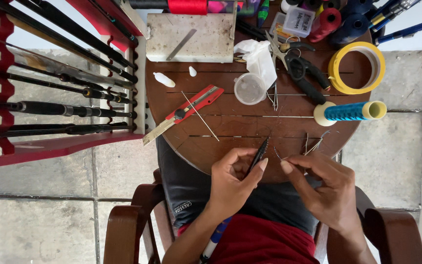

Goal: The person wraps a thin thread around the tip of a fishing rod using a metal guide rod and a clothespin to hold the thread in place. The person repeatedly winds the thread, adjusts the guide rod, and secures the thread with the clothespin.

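My left hand [233, 181] grips a thin black rod tip [260, 152] between thumb and fingers, its end pointing up over the near edge of the round brown wooden table [230, 132]. My right hand [321, 186] pinches a small thin wire piece [277, 155] right beside that rod tip. Both hands hover over my lap at the table's near rim. A few more bent wire pieces [313, 144] lie on the wood just above my right hand.
On the table lie a red utility knife [184, 112], a clear round cup [250, 88], black pliers [304, 73], a yellow tape ring [356, 67], a blue thread spool [350, 111] and a white block [190, 36]. A red rack of dark rods [54, 98] stands left.
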